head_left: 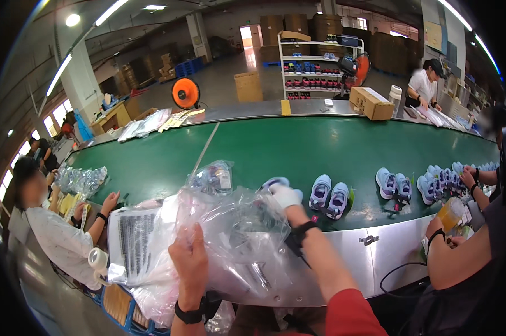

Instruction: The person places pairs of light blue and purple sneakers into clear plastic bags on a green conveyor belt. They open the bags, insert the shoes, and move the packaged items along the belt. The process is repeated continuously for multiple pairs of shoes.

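Note:
My left hand [189,259], bare, is closed on a clear plastic bag [236,210], which spreads open and crumpled over the bench's metal edge. My right hand [286,196], in a white glove, grips a light blue shoe [275,182] on the green belt, just beyond the bag's edge. The bag and glove hide part of that shoe. To the right of this hand stands a pair of light blue shoes [328,196] with a pink tag. Beyond the bag lies a bagged pair of shoes [211,178]. A stack of printed plastic bags [132,241] is beside my left hand.
The green conveyor belt [253,145] runs across. More shoes [394,185] stand to the right, near a co-worker's arms [460,241]. At left, another co-worker [62,235] sits close to the bags. A cardboard box [372,103] and an orange fan [186,93] are across the belt.

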`<state>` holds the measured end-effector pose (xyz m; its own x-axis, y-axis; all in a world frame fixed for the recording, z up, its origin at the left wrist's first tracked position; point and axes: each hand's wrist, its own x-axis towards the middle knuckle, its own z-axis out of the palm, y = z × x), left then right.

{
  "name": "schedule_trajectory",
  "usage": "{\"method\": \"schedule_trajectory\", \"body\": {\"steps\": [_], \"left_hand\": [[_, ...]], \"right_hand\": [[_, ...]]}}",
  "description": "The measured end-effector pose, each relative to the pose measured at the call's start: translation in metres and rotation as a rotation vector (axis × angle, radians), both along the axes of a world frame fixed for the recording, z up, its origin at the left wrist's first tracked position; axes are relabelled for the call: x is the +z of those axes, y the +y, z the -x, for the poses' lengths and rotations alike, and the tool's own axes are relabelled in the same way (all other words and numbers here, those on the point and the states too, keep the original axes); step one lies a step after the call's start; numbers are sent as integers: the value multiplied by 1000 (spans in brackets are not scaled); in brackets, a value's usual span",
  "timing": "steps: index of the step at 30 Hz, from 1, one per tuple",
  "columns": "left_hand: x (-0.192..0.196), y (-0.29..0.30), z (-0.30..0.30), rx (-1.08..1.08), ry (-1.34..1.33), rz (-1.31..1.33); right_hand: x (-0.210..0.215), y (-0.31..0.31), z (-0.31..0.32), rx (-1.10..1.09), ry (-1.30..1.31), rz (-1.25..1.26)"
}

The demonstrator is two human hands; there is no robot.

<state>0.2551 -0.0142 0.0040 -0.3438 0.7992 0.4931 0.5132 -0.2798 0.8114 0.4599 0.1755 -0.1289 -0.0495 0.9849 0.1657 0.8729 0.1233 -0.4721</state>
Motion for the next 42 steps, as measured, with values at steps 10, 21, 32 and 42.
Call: {"method": "schedule_trajectory", "body": {"steps": [10, 21, 32, 42], "left_hand": [[-5, 20, -31, -211, 17, 23], [-8, -3, -80, -626, 469, -170], [13, -14, -95, -1151, 859, 95], [-36, 1, -60, -767, 372, -73]], "right_hand": [[107, -176, -130, 396, 1872, -310], [63, -191, -19, 620, -117, -449], [26, -177, -10, 803, 193, 71], [33, -104, 27, 356, 106, -284]]}}
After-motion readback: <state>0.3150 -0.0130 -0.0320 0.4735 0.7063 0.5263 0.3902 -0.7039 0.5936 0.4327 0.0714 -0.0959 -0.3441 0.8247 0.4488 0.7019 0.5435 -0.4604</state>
